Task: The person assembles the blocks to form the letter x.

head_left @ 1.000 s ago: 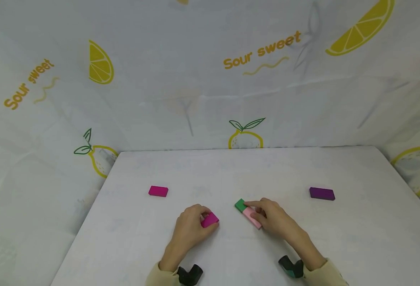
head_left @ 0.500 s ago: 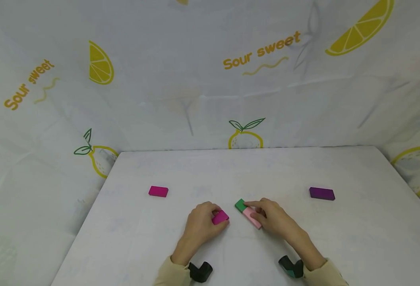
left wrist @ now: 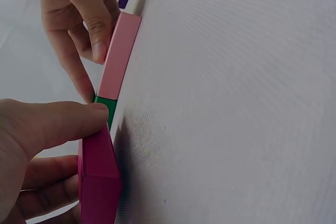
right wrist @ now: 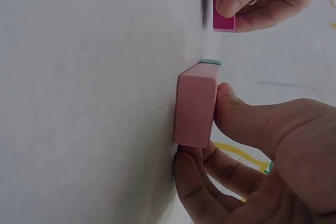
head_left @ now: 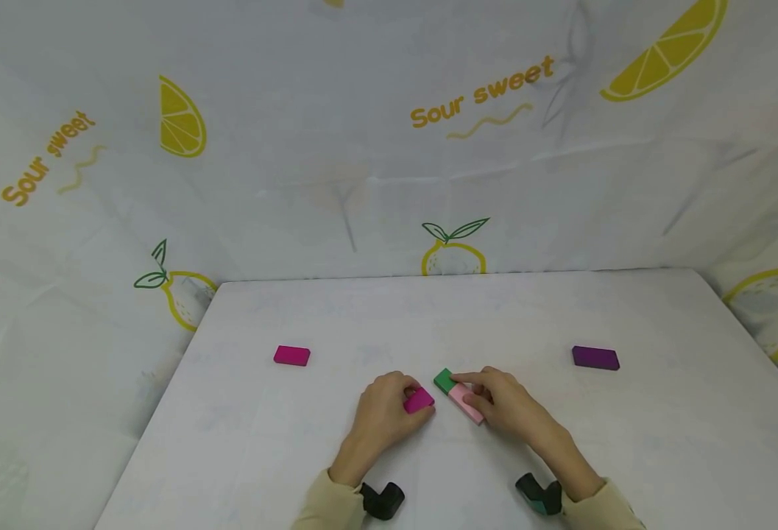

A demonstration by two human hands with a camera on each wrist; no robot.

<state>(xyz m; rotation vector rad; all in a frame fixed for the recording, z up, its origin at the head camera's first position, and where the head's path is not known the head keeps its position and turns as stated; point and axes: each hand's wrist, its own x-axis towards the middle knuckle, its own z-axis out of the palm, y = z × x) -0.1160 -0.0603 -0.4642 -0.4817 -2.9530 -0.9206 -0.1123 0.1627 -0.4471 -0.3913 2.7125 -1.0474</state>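
Observation:
My left hand holds a magenta block between thumb and fingers, and a shadow beside the block in the wrist views suggests it is slightly above the table. Just to its right, a pink block lies slanted on the table, end to end with a small green block. My right hand grips the pink block, thumb on one side and curled fingers at the other, while the index fingertip reaches the green block. In the head view a narrow gap separates the magenta block from the green one.
Another magenta block lies at the back left of the white table. A purple block lies at the back right. White cloth printed with lemons hangs behind the table and at its sides.
My left hand has moved to the right with the magenta block, closing most of the distance to the green and pink blocks. The right hand has stayed where it was.

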